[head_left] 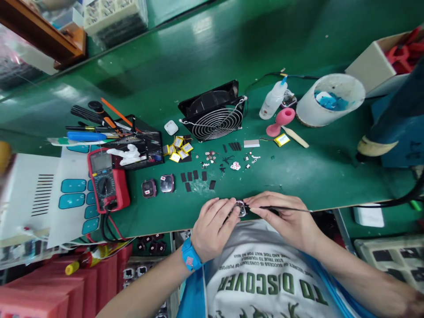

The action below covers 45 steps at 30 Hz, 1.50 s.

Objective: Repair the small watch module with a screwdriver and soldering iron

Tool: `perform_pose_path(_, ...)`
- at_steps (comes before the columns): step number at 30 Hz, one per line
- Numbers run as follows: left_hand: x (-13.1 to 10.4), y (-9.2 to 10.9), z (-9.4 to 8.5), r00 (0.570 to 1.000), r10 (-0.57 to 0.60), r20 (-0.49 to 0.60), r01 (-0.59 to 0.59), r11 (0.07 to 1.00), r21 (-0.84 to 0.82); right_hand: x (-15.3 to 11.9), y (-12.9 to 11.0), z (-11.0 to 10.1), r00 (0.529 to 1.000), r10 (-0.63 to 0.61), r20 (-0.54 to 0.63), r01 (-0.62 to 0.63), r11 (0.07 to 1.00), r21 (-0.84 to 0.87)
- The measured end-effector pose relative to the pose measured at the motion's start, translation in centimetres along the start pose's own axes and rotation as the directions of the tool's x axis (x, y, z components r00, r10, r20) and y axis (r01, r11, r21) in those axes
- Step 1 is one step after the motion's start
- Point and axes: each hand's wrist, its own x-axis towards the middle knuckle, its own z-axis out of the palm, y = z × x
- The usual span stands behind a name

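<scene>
At the bench's front edge my left hand [215, 225] holds a small watch-like case [241, 208] with an open inside, its fingers laid over the left part. My right hand [285, 216] pinches thin black tweezers [285, 208], their tip at the case's right side. Beyond the hands lie black rectangular pads [195, 175] and several tiny parts [236, 165]. Two closed watch-like units [167, 183] rest to the left. Yellow-edged battery cells [178, 148] sit in a pile farther back.
A black fan [215, 117] stands behind the parts. On the left are a red multimeter [106, 181] and a mesh tool holder [145, 150]. A bottle [273, 100], pink object [280, 122] and white tub [331, 99] stand right, near a dark blue tool [391, 123].
</scene>
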Motion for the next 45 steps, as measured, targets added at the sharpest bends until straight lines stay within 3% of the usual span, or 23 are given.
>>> perform_pose_path(7, 0.4, -0.2, 0.0, 1.000, -0.006, -0.010, 0.005, 0.999, -0.037, 0.0, 0.2, 0.3, 0.999, 0.034, 0.000, -0.034, 0.999, 0.008)
perform_pose_path(12, 1.0, -0.7, -0.6, 0.975, -0.220, 0.033, 0.220, 0.930, -0.294, -0.1, -0.2, 0.6, 0.998, 0.061, -0.016, -0.061, 0.998, 0.009)
perform_pose_path(17, 0.8, -0.8, -0.7, 0.921, -0.358, 0.151, 0.388, 0.858, -0.337, -0.3, 0.4, 0.8, 0.988, 0.154, -0.021, -0.154, 0.988, -0.006)
perform_pose_path(20, -0.1, -1.0, -0.4, 0.921, -0.362, 0.147, 0.390, 0.858, -0.334, -0.6, 1.4, 0.2, 0.956, 0.279, -0.094, -0.275, 0.960, 0.054)
perform_pose_path(23, -1.4, -1.3, -0.3, 0.938, -0.334, 0.091, 0.345, 0.888, -0.303, -0.8, 2.2, -1.3, 0.945, 0.316, -0.087, -0.313, 0.948, 0.051)
perform_pose_path(28, -2.5, -1.3, 0.2, 0.938, -0.345, -0.020, 0.332, 0.915, -0.229, -0.8, 3.6, -3.8, 0.974, 0.206, -0.097, -0.210, 0.977, -0.031)
perform_pose_path(32, -2.2, -1.2, 1.1, 0.939, -0.331, -0.094, 0.308, 0.930, -0.199, -0.5, 4.1, -3.9, 0.993, 0.086, -0.083, -0.093, 0.991, -0.093)
perform_pose_path(35, -2.1, -1.4, 1.4, 0.948, -0.292, -0.128, 0.268, 0.947, -0.179, -0.2, 3.1, -2.5, 0.998, 0.056, -0.010, -0.057, 0.990, -0.127)
perform_pose_path(38, -2.4, -1.5, 1.5, 0.951, -0.262, -0.166, 0.235, 0.958, -0.163, -0.1, 2.4, -0.1, 0.996, -0.057, 0.072, 0.063, 0.994, -0.084)
perform_pose_path(41, -2.6, -1.4, 1.4, 0.952, -0.244, -0.186, 0.218, 0.964, -0.150, -0.3, 2.6, 2.0, 0.988, -0.139, 0.062, 0.141, 0.990, -0.032)
perform_pose_path(45, -2.2, -1.4, 0.9, 0.951, -0.264, -0.163, 0.242, 0.960, -0.142, -0.9, 3.2, 3.3, 0.984, -0.173, 0.046, 0.173, 0.985, -0.017)
